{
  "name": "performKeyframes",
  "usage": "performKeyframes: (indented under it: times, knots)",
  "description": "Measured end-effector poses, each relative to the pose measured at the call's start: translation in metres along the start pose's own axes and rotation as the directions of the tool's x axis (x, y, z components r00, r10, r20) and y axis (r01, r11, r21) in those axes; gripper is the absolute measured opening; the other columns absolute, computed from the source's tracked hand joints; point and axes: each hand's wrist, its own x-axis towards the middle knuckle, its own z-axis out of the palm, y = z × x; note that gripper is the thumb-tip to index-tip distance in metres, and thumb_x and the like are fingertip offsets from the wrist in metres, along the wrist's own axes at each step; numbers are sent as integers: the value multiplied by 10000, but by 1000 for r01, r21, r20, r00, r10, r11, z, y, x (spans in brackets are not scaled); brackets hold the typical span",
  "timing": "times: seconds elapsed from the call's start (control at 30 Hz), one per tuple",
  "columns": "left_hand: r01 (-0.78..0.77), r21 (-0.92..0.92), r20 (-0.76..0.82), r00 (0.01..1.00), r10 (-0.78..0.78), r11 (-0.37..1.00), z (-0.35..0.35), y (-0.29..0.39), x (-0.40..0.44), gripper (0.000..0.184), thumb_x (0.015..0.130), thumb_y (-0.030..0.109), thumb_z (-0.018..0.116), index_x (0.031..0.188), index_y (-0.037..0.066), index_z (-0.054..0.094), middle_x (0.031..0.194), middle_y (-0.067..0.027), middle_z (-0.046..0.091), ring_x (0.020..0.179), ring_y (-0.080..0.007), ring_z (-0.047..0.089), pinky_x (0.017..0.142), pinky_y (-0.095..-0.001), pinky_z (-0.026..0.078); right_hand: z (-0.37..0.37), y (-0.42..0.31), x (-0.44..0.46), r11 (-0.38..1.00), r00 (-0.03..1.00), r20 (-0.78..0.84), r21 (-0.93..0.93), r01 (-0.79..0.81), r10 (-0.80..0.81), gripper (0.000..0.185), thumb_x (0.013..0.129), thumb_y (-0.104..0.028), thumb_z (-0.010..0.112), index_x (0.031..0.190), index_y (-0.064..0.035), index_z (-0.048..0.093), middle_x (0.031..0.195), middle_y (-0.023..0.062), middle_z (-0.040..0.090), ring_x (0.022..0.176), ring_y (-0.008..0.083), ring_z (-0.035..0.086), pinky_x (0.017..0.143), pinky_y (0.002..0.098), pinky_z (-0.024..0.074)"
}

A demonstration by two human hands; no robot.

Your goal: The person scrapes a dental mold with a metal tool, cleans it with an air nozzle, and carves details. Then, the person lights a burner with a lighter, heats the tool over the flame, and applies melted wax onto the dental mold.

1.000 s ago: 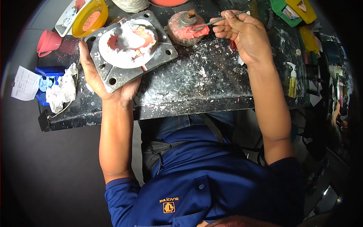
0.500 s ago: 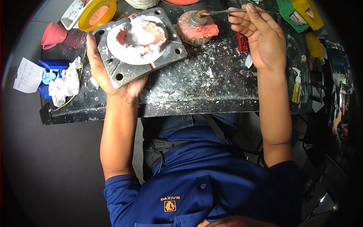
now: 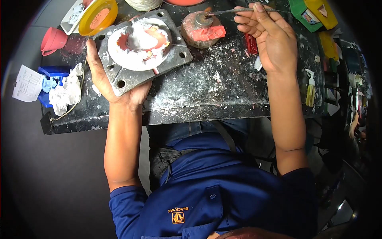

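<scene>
My left hand [image 3: 104, 75] holds up a grey metal dental flask half [image 3: 131, 81], its thumb along the left edge and its palm beneath. Set in the flask is a round white plaster mould [image 3: 139, 63] with pink wax [image 3: 159, 39] in a curved band. Between the fingertips and thumb of my right hand [image 3: 274, 44] is a thin metal wax spatula [image 3: 234, 10]. Its far end is over the metal neck of a round spirit burner [image 3: 201, 24], where a small orange glow shows. A pink wax slab [image 3: 206, 33] lies against the burner's front.
A yellow bowl [image 3: 112, 8] and a pink cup [image 3: 54, 40] stand at the left. Nearer are a blue tray [image 3: 45, 99], crumpled white tissue [image 3: 67, 93] and a paper slip [image 3: 28, 83]. Right of my arm stands a pump bottle [image 3: 310, 91]. White and pink scraps litter the black table [image 3: 191, 93].
The whole view has shifted slightly left. Both hands keep their grips, and the spatula's far end stays at the burner's neck.
</scene>
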Motion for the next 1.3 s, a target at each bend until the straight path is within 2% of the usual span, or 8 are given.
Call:
performKeyframes:
  times: [0.43, 1.3]
  knots:
    - [-8, -13, 43, 999, 9, 1000, -2, 0, 0, 715, 975, 590, 581, 1409, 23, 545, 1358, -174, 630, 1263, -346, 591, 1099, -557, 454, 0, 2, 1, 1000, 1000, -16, 18, 5, -4, 170, 1053, -158, 587, 1042, 2, 642, 963, 188, 749, 788, 229, 744, 703, 332, 621]
    - [3, 19, 1, 1000, -3, 1000, 1, 0, -1, 716, 969, 598, 585, 1404, 30, 550, 1357, -157, 628, 1258, -336, 590, 1098, -542, 456, 2, 1, 0, 1000, 1000, -19, 22, 6, -5, 162, 1053, -144, 582, 1054, 7, 640, 967, 193, 747, 799, 240, 743, 719, 341, 619]
